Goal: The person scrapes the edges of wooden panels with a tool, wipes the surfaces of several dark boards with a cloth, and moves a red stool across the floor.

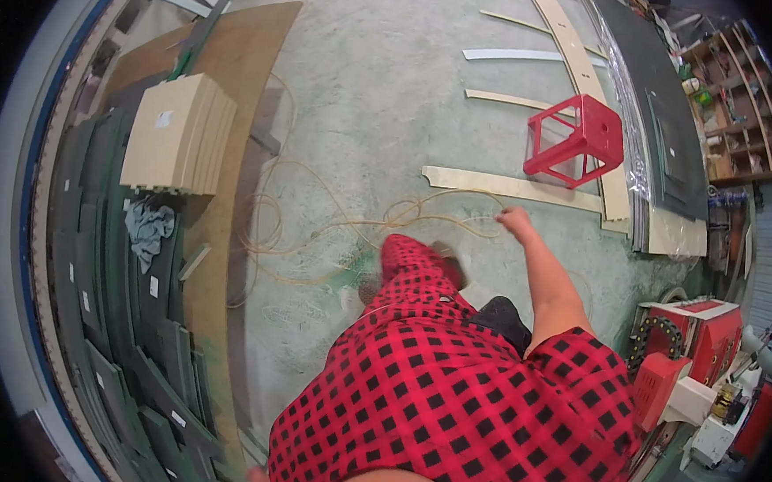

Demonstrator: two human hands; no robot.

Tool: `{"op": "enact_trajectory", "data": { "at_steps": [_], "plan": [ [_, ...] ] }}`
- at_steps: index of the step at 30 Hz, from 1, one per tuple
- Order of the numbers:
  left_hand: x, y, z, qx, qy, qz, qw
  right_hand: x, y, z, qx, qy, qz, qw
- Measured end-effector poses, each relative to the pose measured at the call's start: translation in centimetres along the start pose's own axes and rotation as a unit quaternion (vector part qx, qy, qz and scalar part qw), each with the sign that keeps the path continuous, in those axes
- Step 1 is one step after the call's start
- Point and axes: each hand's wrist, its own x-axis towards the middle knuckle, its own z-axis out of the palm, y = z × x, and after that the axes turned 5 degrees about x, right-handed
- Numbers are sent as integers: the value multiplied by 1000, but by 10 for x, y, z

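My right hand (514,221) is stretched out ahead of me over the floor, its fingers curled together. Whether anything is inside them I cannot make out. Just beside its fingertips, in the picture, runs a thin yellowish hose (343,222), which lies in loose loops on the floor. Only a small, blurred bit of my left hand (259,478) shows at the bottom edge, by the lower end of the brown board (250,118); its fingers are hidden. The nearest standing thing beyond my right hand is a red plastic stool (599,135).
Dark green panels (94,250) are stacked along the left, with a block of cream panels (167,135) and a grey-blue cloth (149,231) on them. Cream strips (513,187) lie by the stool. Plastic-wrapped sheets (650,107) and a red machine (707,340) stand at right.
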Motion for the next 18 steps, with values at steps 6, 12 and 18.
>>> {"op": "enact_trajectory", "data": {
  "at_steps": [6, 12, 18],
  "plan": [
    [23, 127, -71, 80, -56, 136, 986, 91, 69, -139, 41, 170, 7, 985],
    [-23, 330, -111, 148, -151, 238, 948, 231, 146, -282, 103, 239, -7, 965],
    [-132, 426, -149, 215, -306, 278, 885, 336, 221, -351, 24, 213, -36, 976]
  ]
}}
